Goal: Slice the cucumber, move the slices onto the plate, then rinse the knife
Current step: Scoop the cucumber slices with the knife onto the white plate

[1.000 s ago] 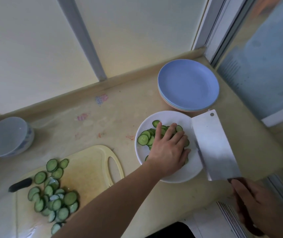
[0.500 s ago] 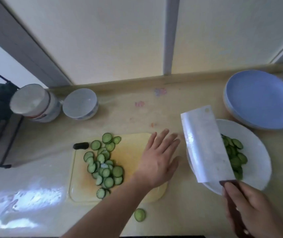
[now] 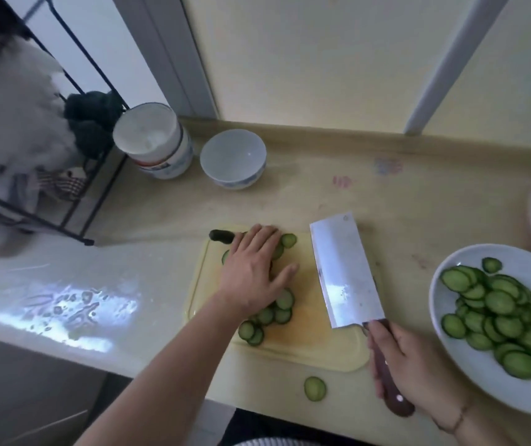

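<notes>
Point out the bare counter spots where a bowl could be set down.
Bare counter lies between the white bowl and the cleaver; also left of the cutting board, though it looks wet. Crowded: the board under the left hand, and the plate of slices.

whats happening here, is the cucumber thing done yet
Not yet. The left hand lies flat on the cucumber slices left on the cutting board; the right hand grips the cleaver beside them. The white plate already holds a heap of slices. One stray slice lies on the counter.
</notes>
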`<state>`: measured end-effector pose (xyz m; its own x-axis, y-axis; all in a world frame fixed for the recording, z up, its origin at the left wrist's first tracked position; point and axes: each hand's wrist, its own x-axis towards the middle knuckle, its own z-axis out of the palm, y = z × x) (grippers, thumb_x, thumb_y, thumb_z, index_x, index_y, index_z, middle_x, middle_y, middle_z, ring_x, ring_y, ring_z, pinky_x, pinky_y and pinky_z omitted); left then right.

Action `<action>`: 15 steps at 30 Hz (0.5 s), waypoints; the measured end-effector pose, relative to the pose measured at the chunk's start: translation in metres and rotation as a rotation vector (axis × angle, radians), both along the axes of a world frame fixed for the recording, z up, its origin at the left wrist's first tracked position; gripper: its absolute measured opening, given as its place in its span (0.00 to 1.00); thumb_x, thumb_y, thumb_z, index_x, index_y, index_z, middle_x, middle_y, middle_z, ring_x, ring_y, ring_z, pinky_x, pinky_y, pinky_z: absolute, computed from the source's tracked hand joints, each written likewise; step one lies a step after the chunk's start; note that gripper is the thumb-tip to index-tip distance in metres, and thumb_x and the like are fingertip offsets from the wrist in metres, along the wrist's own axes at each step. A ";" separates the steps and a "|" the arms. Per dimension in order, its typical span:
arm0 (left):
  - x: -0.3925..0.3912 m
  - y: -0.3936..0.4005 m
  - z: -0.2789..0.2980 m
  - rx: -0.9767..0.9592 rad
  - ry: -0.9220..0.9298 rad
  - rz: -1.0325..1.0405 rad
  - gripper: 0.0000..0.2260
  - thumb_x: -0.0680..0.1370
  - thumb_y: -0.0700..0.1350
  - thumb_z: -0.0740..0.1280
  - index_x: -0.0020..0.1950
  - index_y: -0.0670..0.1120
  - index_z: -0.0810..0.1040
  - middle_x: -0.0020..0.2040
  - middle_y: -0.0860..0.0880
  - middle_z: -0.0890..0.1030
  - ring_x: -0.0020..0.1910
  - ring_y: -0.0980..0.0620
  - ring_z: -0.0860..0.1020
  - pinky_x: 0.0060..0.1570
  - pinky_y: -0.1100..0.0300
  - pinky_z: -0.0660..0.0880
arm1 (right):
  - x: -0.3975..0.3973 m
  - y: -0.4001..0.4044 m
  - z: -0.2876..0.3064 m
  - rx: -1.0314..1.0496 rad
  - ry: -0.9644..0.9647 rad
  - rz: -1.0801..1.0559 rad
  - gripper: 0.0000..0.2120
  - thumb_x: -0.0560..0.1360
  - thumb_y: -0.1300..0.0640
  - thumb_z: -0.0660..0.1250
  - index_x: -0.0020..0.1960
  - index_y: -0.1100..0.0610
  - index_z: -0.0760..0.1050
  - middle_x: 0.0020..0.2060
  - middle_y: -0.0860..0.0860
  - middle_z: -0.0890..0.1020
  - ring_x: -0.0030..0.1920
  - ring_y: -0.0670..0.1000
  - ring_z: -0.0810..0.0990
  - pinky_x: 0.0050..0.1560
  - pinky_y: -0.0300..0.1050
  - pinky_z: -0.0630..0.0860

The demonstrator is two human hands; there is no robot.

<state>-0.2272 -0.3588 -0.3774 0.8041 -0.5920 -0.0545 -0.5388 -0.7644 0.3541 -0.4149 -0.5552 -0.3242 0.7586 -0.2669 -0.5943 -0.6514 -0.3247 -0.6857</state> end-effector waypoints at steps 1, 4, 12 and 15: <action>-0.002 0.004 -0.003 -0.035 -0.008 -0.011 0.36 0.77 0.68 0.52 0.78 0.46 0.68 0.78 0.49 0.67 0.79 0.48 0.59 0.79 0.48 0.52 | 0.002 0.001 -0.001 0.002 0.015 0.011 0.19 0.82 0.49 0.54 0.41 0.59 0.73 0.25 0.56 0.81 0.23 0.56 0.80 0.26 0.46 0.75; -0.011 0.013 -0.009 -0.056 -0.022 -0.062 0.34 0.79 0.67 0.54 0.78 0.46 0.68 0.78 0.49 0.67 0.80 0.48 0.58 0.79 0.44 0.53 | 0.012 0.005 -0.006 0.047 0.064 0.007 0.19 0.82 0.50 0.54 0.43 0.64 0.71 0.26 0.58 0.81 0.23 0.56 0.80 0.26 0.44 0.72; -0.042 0.025 -0.021 -0.062 -0.047 0.091 0.41 0.76 0.72 0.53 0.82 0.48 0.59 0.83 0.50 0.52 0.82 0.47 0.45 0.78 0.38 0.46 | 0.032 0.008 -0.009 0.037 0.156 0.097 0.19 0.82 0.48 0.55 0.42 0.63 0.70 0.29 0.59 0.82 0.27 0.61 0.82 0.27 0.48 0.75; -0.040 0.023 -0.023 -0.070 -0.038 0.109 0.41 0.76 0.72 0.54 0.81 0.47 0.59 0.83 0.50 0.53 0.82 0.48 0.47 0.78 0.37 0.47 | 0.037 0.013 -0.005 -0.005 0.177 0.179 0.18 0.82 0.47 0.55 0.41 0.58 0.70 0.29 0.57 0.83 0.27 0.58 0.82 0.32 0.56 0.79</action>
